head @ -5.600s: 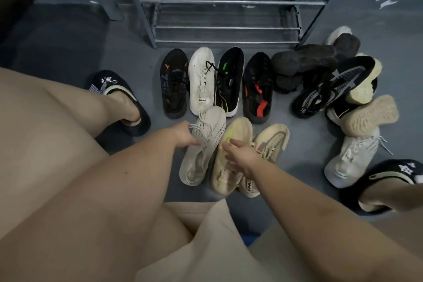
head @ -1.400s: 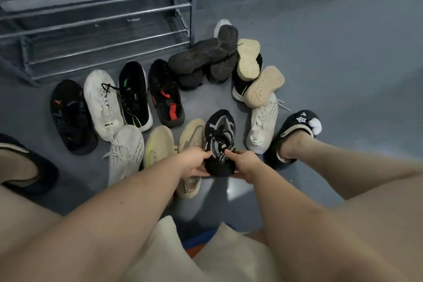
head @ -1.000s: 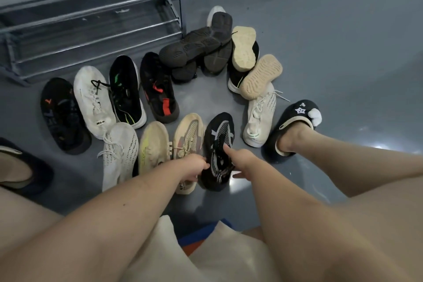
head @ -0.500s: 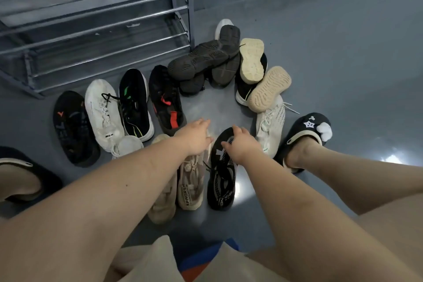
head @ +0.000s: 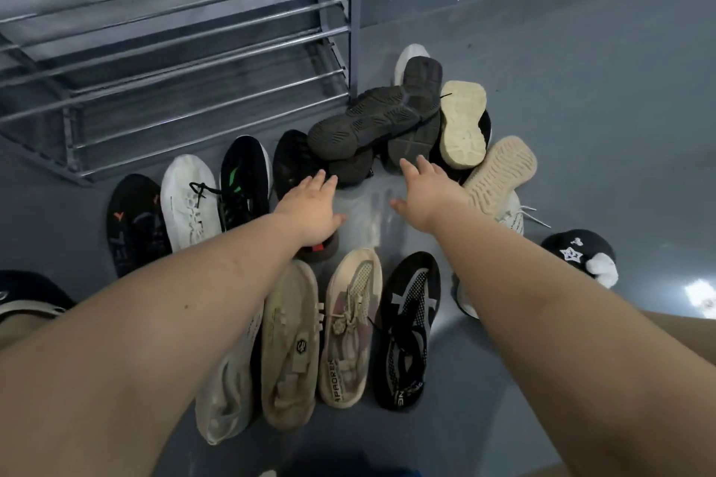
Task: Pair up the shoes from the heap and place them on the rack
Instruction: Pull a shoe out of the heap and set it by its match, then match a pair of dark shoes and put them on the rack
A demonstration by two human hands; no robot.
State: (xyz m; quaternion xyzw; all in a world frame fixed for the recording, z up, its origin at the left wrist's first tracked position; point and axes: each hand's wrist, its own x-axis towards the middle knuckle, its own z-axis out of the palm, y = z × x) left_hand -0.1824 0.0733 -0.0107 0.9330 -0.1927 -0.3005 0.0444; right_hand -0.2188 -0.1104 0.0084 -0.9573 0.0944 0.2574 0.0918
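Observation:
Both arms stretch out over the floor toward a heap of upturned shoes. My left hand is open above a black shoe with a red tab. My right hand is open too, fingers near the dark grey soles of the heap. A cream sole and a beige ribbed sole lie to the right of it. Below my arms lie a black-and-white knit shoe, two beige shoes and a white one. The metal rack stands at the upper left, its bars bare.
A row along the rack's foot holds a black shoe with orange marks, a white sneaker and a black one with green marks. My slippered feet show at the right and the left edge. A white sneaker lies under my right arm.
Both hands let go of the black-and-white knit shoe, now lying beside the beige pair, and reached forward with fingers spread toward the heap. The view has moved closer.

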